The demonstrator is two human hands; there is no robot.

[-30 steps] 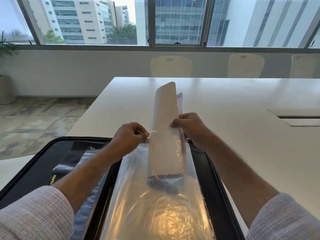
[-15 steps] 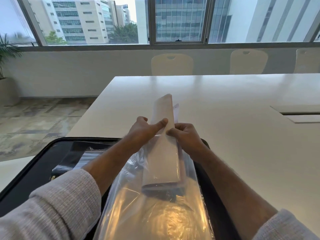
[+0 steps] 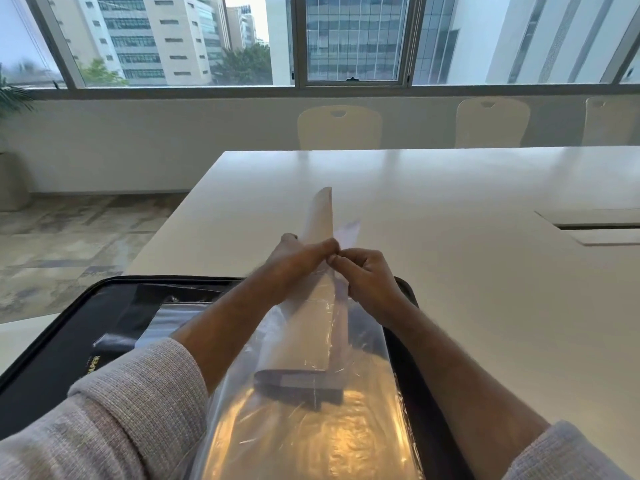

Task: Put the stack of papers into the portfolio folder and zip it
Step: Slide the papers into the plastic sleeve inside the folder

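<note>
I see the left hand (image 3: 294, 258) and right hand (image 3: 367, 275) pinching the stack of papers (image 3: 320, 220), long axis pointing away, lower end inside a clear sleeve (image 3: 304, 427) over the open portfolio folder (image 3: 69, 327).

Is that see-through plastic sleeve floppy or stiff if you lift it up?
Probably floppy: the plastic sleeve looks thin and crinkled, and it sags around the stack of papers inside. It also looks shiny, so maybe slippery; the left hand and right hand both pinch its top edge.
</note>
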